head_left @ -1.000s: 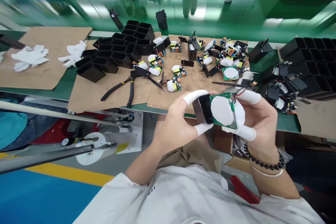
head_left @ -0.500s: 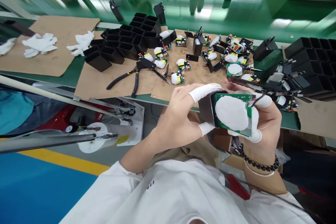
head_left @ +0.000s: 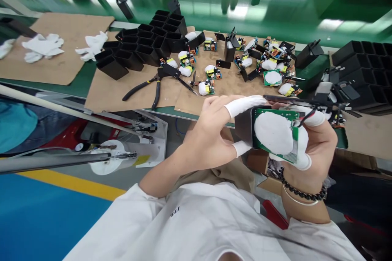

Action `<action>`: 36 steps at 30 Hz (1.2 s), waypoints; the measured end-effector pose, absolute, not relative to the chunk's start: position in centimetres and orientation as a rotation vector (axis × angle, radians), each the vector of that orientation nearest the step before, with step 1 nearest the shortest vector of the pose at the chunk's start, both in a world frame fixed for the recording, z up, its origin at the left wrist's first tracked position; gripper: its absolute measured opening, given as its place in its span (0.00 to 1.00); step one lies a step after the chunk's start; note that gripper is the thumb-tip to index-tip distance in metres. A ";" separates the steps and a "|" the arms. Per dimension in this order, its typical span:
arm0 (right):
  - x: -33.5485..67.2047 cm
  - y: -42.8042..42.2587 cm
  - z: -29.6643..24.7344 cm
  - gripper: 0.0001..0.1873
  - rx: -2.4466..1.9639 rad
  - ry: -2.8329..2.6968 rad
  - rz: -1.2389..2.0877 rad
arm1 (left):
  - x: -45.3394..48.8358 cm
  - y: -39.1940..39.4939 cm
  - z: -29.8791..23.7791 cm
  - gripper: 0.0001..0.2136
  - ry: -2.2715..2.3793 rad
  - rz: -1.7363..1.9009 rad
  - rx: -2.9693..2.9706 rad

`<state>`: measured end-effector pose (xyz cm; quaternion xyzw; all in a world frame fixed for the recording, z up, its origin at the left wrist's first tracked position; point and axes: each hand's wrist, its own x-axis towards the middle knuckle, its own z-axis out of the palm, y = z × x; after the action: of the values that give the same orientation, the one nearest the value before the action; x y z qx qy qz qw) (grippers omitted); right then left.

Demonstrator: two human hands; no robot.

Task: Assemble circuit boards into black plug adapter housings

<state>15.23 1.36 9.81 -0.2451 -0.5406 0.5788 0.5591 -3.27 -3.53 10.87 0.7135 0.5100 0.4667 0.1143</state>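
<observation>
My left hand, with white finger cots on thumb and forefinger, grips a black plastic housing. A green circuit board with a white round pad on its face sits partly in the housing's open end. My right hand, also in finger cots and with a bead bracelet at the wrist, pinches the board's right side. Both hands are held in front of my chest, just below the table's near edge.
On the cardboard mat lie black pliers, loose circuit boards and black housing parts. Rows of empty black housings stand at the back left, more housings at the right. White gloves lie far left. A metal bar crosses lower left.
Both hands have kept hold of the housing and board and risen slightly in view. The board now sits a little deeper against the housing. The view has shifted a little.
</observation>
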 end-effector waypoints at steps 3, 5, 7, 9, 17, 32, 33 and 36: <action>15.2 1.3 9.6 0.23 -0.603 -1.271 1.325 | -3.1 -3.6 10.8 0.28 1.499 1.396 2.067; 15.2 1.3 9.5 0.22 -0.610 -1.288 1.318 | -3.1 -3.6 10.8 0.29 1.485 1.400 2.079; 15.1 1.4 9.5 0.22 -0.595 -1.298 1.322 | -3.2 -3.5 10.8 0.29 1.460 1.407 2.088; 15.0 1.5 9.5 0.24 -0.570 -1.305 1.331 | -3.3 -3.4 10.8 0.29 1.435 1.421 2.101; 14.6 1.5 9.7 0.24 -0.559 -1.341 1.325 | -3.6 -3.3 10.3 0.28 1.471 1.412 2.145; 15.0 2.2 8.7 0.20 -0.407 -1.517 1.160 | -3.6 -3.2 10.1 0.27 1.436 1.438 2.246; 15.1 2.1 8.8 0.19 -0.426 -1.534 1.144 | -3.6 -3.1 10.1 0.27 1.415 1.460 2.246; 15.2 2.0 8.8 0.19 -0.484 -1.569 1.040 | -3.7 -2.8 9.8 0.26 1.386 1.489 2.234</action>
<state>15.20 1.98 8.80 -0.2055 -0.6666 0.4421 0.5639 -3.74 -2.82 9.76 0.7382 0.4578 0.4918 0.0601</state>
